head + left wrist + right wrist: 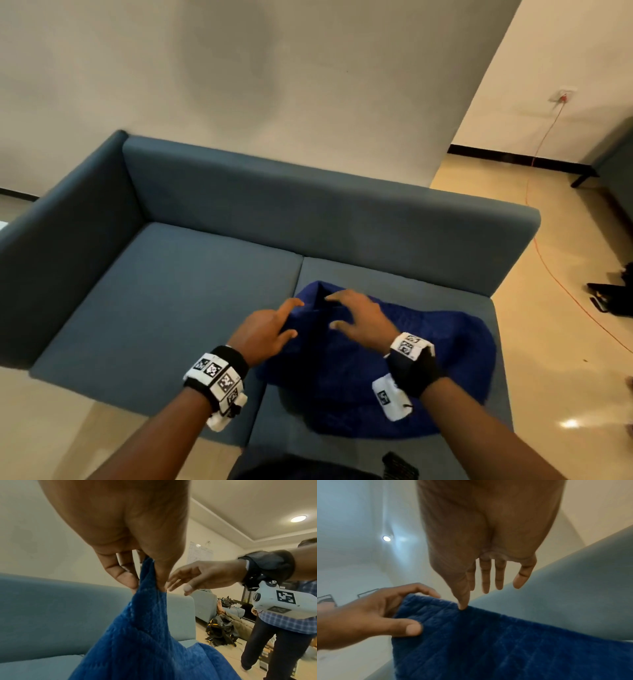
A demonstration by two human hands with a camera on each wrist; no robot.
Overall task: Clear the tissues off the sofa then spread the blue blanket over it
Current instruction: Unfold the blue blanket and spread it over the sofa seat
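The blue blanket [445, 359] lies bunched on the right seat cushion of the grey-blue sofa [171, 291]. My left hand [291, 318] pinches the blanket's raised left edge between thumb and fingers; the left wrist view shows that pinch [149, 586] lifting the blanket [137, 642] into a peak. My right hand [334, 310] hovers just right of it with fingers spread. In the right wrist view its thumb tip [462, 607] touches the blanket's top edge [505, 642] while the fingers stay straight. No tissues show on the sofa.
The left cushion is bare. An orange cable [565, 291] runs across the tiled floor right of the sofa, near dark items [613, 298]. A person in a checked shirt [283, 622] stands to the right, with bags [221, 631] on the floor.
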